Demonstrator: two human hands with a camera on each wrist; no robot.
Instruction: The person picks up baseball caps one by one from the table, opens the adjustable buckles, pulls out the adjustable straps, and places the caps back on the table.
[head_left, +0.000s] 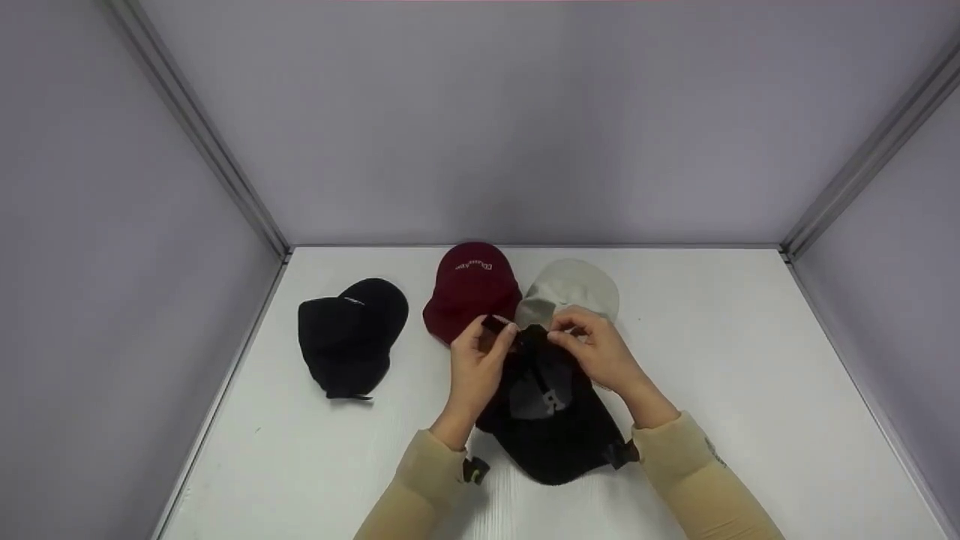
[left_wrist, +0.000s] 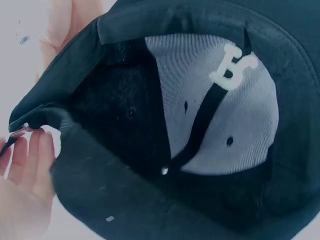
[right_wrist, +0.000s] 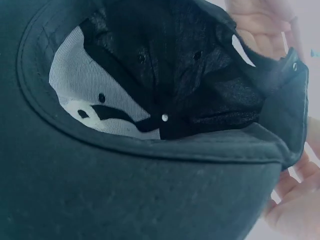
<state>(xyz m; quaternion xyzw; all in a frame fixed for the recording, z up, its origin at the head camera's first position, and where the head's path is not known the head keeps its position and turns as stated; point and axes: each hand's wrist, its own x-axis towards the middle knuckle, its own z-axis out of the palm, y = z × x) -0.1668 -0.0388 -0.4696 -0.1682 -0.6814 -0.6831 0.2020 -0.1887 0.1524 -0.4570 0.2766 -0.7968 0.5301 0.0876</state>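
Observation:
A black cap lies with its inside facing up and its brim toward the person. The lining has a grey patch with a pale letter-like shape. At the cap's back edge, my left hand pinches a dark strap end between thumb and fingers. Just opposite, my right hand pinches the other side of the cap's back edge. A small gap separates the two hands. Fingertips are partly hidden by the cloth in both wrist views.
Behind the hands, a dark red cap and a pale grey cap lie side by side. Another black cap is at the left. They lie on a white table enclosed by grey panels.

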